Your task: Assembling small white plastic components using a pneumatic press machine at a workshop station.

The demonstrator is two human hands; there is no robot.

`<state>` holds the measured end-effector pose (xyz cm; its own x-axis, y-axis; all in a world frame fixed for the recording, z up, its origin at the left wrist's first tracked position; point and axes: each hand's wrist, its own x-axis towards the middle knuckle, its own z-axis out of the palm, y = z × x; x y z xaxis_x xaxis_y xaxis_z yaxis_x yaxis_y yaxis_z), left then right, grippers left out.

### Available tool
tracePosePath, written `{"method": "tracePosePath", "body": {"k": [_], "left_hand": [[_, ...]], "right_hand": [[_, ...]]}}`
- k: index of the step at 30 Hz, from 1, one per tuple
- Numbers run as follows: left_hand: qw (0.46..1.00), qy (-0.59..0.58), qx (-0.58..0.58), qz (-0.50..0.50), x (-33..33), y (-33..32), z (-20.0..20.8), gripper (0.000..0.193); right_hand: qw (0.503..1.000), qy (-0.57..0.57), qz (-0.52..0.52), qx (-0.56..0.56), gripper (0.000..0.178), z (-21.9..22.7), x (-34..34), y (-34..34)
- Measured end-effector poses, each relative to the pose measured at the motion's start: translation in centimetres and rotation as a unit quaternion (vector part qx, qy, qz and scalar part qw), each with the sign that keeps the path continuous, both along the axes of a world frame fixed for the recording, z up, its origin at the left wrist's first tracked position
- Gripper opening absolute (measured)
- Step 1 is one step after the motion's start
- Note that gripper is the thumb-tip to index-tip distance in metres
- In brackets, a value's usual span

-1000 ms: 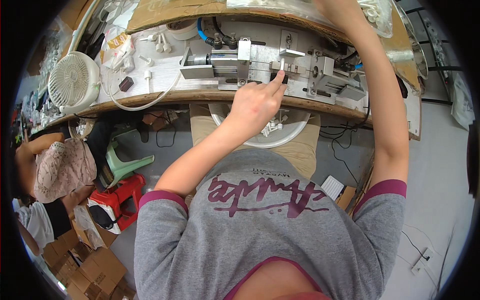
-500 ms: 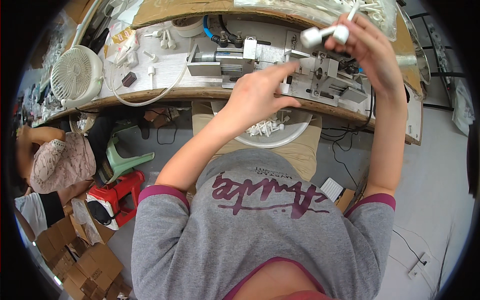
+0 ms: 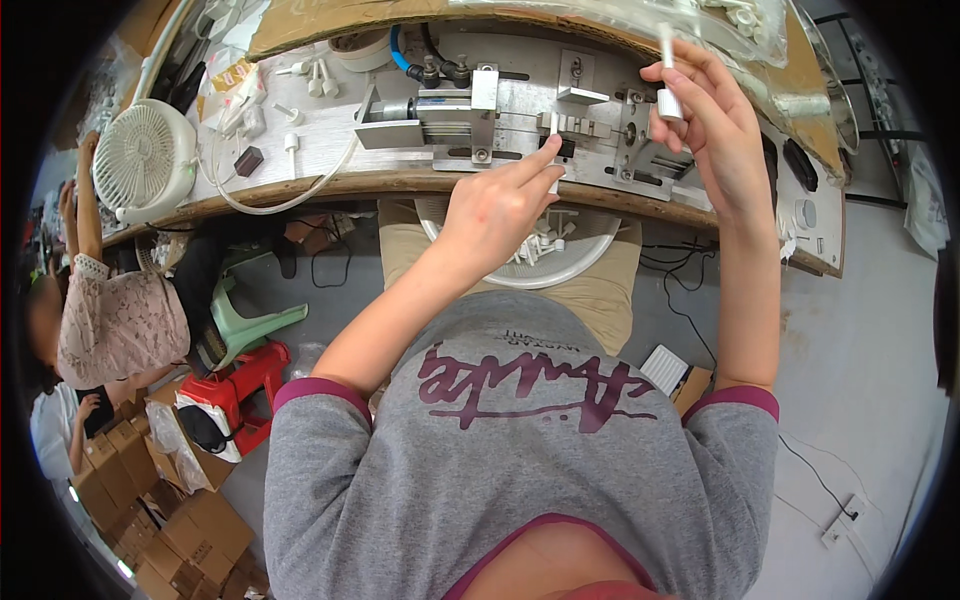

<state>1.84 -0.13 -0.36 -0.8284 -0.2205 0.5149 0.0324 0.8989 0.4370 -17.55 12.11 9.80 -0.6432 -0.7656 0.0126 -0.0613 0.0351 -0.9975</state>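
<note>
At the metal clamping fixture (image 3: pixel 575 125) on the bench, my left hand (image 3: pixel 500 212) has its fingers closed on a white plastic stem (image 3: pixel 555 122). The stem's upper end shows beyond my fingertip and its lower end just below; the thumb is mostly hidden. My right hand (image 3: pixel 715 115) is raised to the right of the fixture, pinching a white plastic stem with a ribbed cap (image 3: pixel 670 103) between thumb and fingers. That piece is upright, cap downward, its far end blurred. Whether more pieces lie inside the right hand cannot be seen.
A bowl (image 3: pixel 585 275) of white parts rests on my lap under the bench edge. Left of the fixture are an air cylinder (image 3: pixel 445 108), hoses, loose white parts and a white fan (image 3: pixel 146 160). Cardboard (image 3: pixel 380 25) lies behind. Another person sits at far left.
My left hand has closed from spread fingers onto the stem at the fixture. My right hand has moved slightly left; of the white pieces seen at it before, one now shows, turned upright.
</note>
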Motion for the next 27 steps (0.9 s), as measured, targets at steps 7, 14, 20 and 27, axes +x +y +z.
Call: {"method": "tracePosePath", "body": {"k": [7, 14, 20, 27], "left_hand": [[0.992, -0.066, -0.103, 0.006, -2.3, -0.6, 0.4, 0.024], [0.991, -0.091, -0.102, -0.003, -2.3, -1.0, 1.1, 0.027], [0.995, 0.1, 0.008, -0.002, -3.7, -6.7, 8.7, 0.028], [0.978, -0.02, -0.113, 0.176, -10.0, -13.6, 13.5, 0.03]], "right_hand": [[0.997, -0.062, 0.032, -0.02, 0.028, -1.4, -0.7, 1.5], [0.999, 0.025, 0.028, -0.03, 0.029, -2.3, 2.6, 2.1], [0.849, 0.528, -0.015, 0.01, 0.029, -5.4, 4.7, 2.7], [0.777, 0.622, 0.033, 0.09, 0.024, -10.0, 7.0, 1.3]]}}
